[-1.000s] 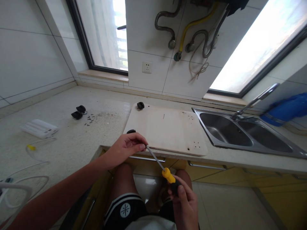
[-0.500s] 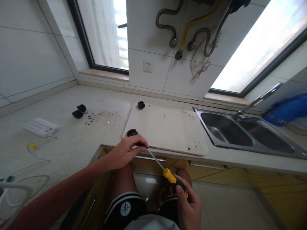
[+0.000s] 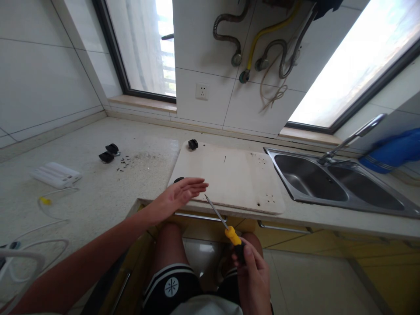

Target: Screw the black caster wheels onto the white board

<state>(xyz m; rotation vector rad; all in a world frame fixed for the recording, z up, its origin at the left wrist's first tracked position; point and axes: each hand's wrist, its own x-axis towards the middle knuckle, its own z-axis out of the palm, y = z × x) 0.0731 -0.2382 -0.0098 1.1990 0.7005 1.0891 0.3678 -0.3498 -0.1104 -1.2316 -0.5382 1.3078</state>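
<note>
My right hand [image 3: 252, 267] is wrapped round the yellow and black handle of a screwdriver [image 3: 232, 236], whose thin shaft points up and left. Close by the tip, my left hand [image 3: 180, 194] is open, its fingers stretched out over the near left part of a pale board [image 3: 223, 175]. One black caster [image 3: 179, 180] at that corner is mostly hidden behind the left hand. Another black caster [image 3: 193, 144] stands at the board's far left corner. Small holes show in the board's two right corners.
Two loose black casters [image 3: 106, 156] lie on the counter [image 3: 154, 135] at the left, beside several small screws [image 3: 123, 163]. Further left are a white power bank [image 3: 55, 175] and cables. A double sink [image 3: 308, 177] with a tap [image 3: 354, 135] borders the board on the right.
My left hand has let go of the screwdriver's tip, and its fingers have straightened and risen slightly. My right hand has shifted a little left with the screwdriver.
</note>
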